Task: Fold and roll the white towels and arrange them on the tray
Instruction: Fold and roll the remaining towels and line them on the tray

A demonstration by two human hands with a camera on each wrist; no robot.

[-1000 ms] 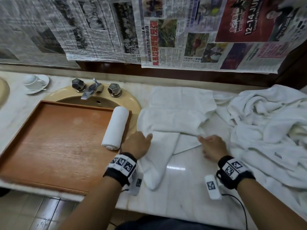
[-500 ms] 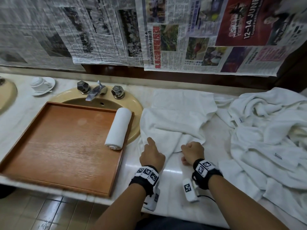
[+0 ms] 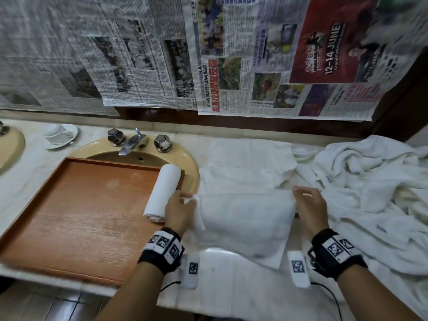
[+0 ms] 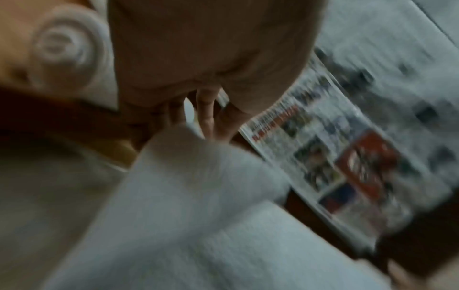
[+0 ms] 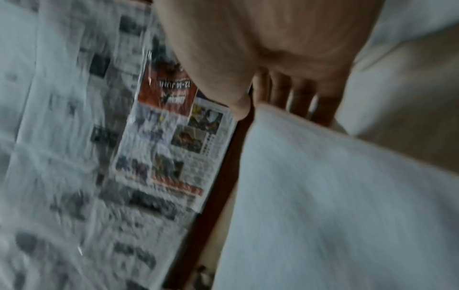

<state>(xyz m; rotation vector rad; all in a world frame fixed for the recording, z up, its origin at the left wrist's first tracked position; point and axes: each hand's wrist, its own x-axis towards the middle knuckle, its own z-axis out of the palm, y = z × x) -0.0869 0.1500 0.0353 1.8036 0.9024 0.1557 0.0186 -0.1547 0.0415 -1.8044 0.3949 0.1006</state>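
A white towel (image 3: 245, 218) hangs stretched between my two hands above the marble counter. My left hand (image 3: 183, 205) pinches its left top corner and my right hand (image 3: 305, 205) pinches the right top corner. In the left wrist view the towel (image 4: 198, 176) runs up to the fingers; in the right wrist view the towel (image 5: 335, 186) meets thumb and fingers. One rolled white towel (image 3: 163, 192) lies along the right side of the wooden tray (image 3: 76, 216); its spiral end (image 4: 62, 47) shows in the left wrist view. More flat towels (image 3: 250, 158) lie behind.
A heap of loose white towels (image 3: 370, 186) covers the counter's right side. The tray rests over a beige sink (image 3: 190, 163) with a faucet (image 3: 132, 144). A cup on a saucer (image 3: 60, 135) stands far left. Newspaper (image 3: 208, 54) covers the wall.
My hands, close together low on the towel half a second ago, have moved apart and lifted it by its top corners, so it now hangs spread out.
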